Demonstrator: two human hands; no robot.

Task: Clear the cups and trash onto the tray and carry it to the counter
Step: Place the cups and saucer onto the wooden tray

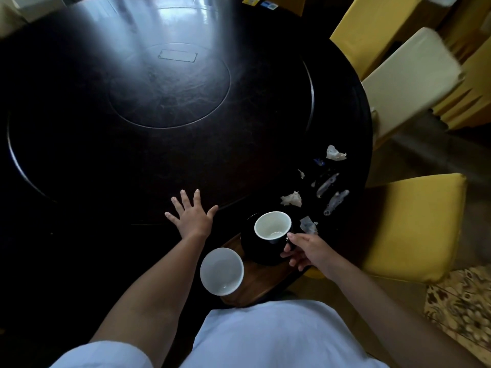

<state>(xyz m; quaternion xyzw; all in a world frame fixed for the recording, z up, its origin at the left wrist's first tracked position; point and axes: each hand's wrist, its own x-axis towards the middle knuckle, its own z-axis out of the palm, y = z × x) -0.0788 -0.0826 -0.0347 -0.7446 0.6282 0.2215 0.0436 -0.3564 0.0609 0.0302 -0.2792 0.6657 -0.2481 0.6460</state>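
Note:
A wooden tray (261, 281) lies at the near edge of the dark round table (79, 155). On it stands a white cup (221, 270), empty. A black cup with a white inside (272, 227) sits on a black saucer (252, 248) over the tray's far end. My right hand (305, 249) pinches this cup's handle from the right. My left hand (192, 216) rests flat on the table with fingers spread, left of the black cup. Crumpled tissues (292, 199) and clear wrappers (328, 181) lie on the table beyond the cups.
Another tissue (335, 153) and a small blue wrapper (318, 162) lie farther right. A round inset turntable (170, 86) fills the table's middle. Yellow chairs (414, 227) and a cream chair (409, 78) stand close around the right side. Patterned floor (462, 309) shows at lower right.

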